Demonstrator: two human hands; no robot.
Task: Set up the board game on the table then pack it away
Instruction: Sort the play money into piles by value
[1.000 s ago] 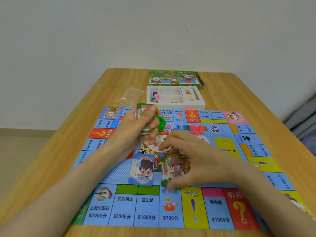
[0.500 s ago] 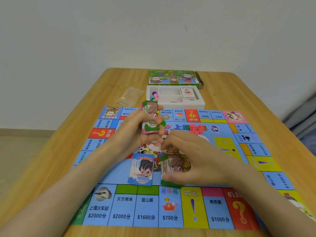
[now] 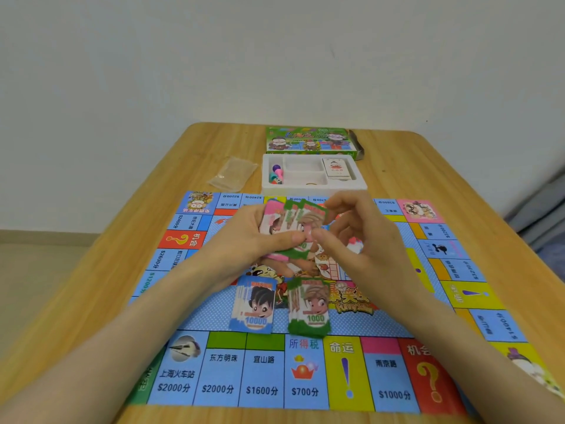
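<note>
Fingers [image 3: 284,238] of the left hand [image 3: 244,237] curl round a fan of thin paper notes [image 3: 293,215], pink and green, at mid-frame. The right hand [image 3: 367,240], risen from the green pile [image 3: 310,310] it touched half a second ago, pinches the fan's right edge. That pile and a blue pile [image 3: 255,307] lie flat on the glossy rectangular board [image 3: 394,377] spread over the wooden tabletop [image 3: 412,166].

A plain room in a home, it seems

Wooden tabletop [image 3: 412,166] against a bare white wall [image 3: 214,56]; a children's board game [image 3: 305,371] spread out; pale floor [image 3: 46,270] beside it.
</note>
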